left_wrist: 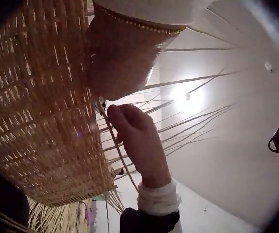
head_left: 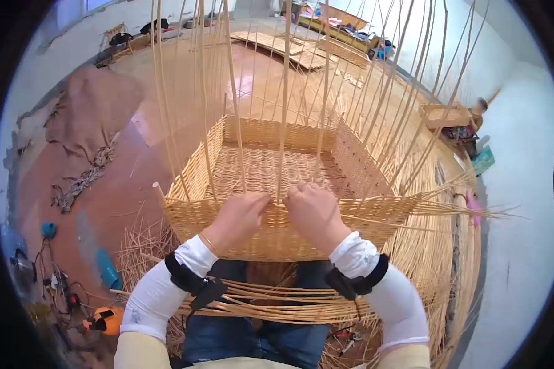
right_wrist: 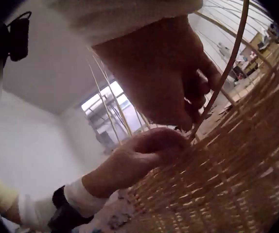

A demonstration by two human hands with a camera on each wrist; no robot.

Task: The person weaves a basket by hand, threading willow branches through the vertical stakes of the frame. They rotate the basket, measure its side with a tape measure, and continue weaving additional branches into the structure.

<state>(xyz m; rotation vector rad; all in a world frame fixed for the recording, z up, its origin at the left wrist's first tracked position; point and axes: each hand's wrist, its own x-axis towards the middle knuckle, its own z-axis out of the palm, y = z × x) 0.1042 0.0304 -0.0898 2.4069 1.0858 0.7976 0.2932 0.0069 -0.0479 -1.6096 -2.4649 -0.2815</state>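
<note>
A large rectangular wicker basket (head_left: pixel 258 237) stands in front of the person, its near wall closest to the body and tall upright stakes (head_left: pixel 285 98) rising from its rim. Both hands meet at the middle of the near rim. There the left hand (head_left: pixel 243 215) grips the rim with curled fingers, thumb against the weave in the right wrist view. Close beside it, the right hand (head_left: pixel 315 210) pinches a thin willow rod (left_wrist: pixel 121 158) that slants away from the rim in the left wrist view. Knuckles hide the fingertips from above.
Loose willow rods (head_left: pixel 446 246) cover the floor at the right, and a bundle (head_left: pixel 277 304) lies across the lap. To the left are a brown cloth (head_left: pixel 89 111), an orange object (head_left: pixel 106 321) and cords. Another person (head_left: pixel 477 111) sits at the far right beside a smaller basket (head_left: pixel 446 117).
</note>
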